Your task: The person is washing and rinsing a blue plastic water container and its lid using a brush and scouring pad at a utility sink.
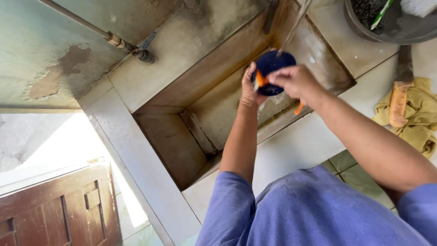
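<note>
Over a stained tiled sink (214, 114), my left hand (250, 86) grips a small dark blue bowl (273, 66) from its left side. My right hand (293, 81) presses on the bowl from the right and holds something orange (260, 79), with another orange bit (298, 108) showing below the wrist. A thin stream of water (291, 32) falls onto the bowl from above.
A metal pipe with a valve (127, 45) runs along the wall at upper left. On the counter at right lie a yellow cloth (419, 118) and a knife with an orange handle (399, 100). A dark basin (391, 20) holds a brush. A wooden door (54, 209) is at lower left.
</note>
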